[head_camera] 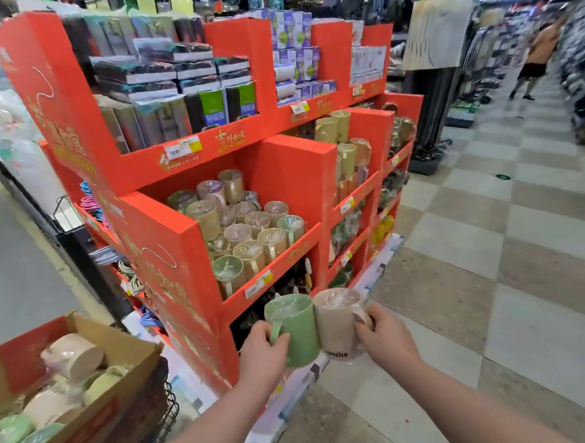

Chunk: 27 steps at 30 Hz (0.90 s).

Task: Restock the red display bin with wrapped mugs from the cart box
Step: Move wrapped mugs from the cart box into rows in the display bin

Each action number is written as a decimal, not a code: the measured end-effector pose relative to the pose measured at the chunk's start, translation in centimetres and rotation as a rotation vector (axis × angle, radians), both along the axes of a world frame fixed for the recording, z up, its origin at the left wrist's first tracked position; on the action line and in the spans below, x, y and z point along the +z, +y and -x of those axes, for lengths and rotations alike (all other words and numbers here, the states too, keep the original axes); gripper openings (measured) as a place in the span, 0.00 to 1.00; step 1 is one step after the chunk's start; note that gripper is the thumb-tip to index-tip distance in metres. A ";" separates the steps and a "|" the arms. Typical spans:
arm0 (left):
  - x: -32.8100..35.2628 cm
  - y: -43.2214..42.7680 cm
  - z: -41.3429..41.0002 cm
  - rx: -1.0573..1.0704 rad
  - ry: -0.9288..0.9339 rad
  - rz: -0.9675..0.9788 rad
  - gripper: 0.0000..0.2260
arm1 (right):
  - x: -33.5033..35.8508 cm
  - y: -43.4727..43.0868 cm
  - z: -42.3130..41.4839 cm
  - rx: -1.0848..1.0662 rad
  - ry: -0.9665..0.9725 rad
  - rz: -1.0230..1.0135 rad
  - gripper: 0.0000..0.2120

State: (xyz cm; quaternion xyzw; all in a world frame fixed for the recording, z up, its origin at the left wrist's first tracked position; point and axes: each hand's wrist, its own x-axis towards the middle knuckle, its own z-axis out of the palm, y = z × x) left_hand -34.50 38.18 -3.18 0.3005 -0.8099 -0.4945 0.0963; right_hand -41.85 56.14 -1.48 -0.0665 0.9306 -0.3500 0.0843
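Your left grip [262, 350] is curled round the handle of a wrapped green mug [295, 329]. Your right grip [389, 341] grasps the handle of a wrapped beige mug [339, 324]. Both mugs are upright with their sides touching. You hold them in the air just below and in front of the front lip of the red display bin [276, 262].

In that bin, the stocked mugs [251, 230] stand tight against the front lip and the left wall. They are piled highest at the back left corner. Along the right wall they sit lower, and bare red wall shows above them. The bin's side walls stand well above its front lip, which is its lowest edge.

The cart box [37, 356] is at your lower left with its flaps open, on a wire cart [168, 407]. Wrapped beige and green mugs lie on their sides in it. The box's near corner is close to your left forearm.

On your right, the checkered floor [489, 245] runs wide beside the stand. Another person [540, 56] stands far down the aisle.
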 end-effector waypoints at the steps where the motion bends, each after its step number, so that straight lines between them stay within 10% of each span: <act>1: 0.0 0.1 1.0 -0.007 0.005 -0.008 0.04 | 0.0 0.1 0.9 -0.014 0.005 -0.001 0.12; 27: 0.2 -13.5 18.8 0.336 0.025 -0.040 0.06 | 1.3 -16.4 24.0 0.299 0.058 0.030 0.05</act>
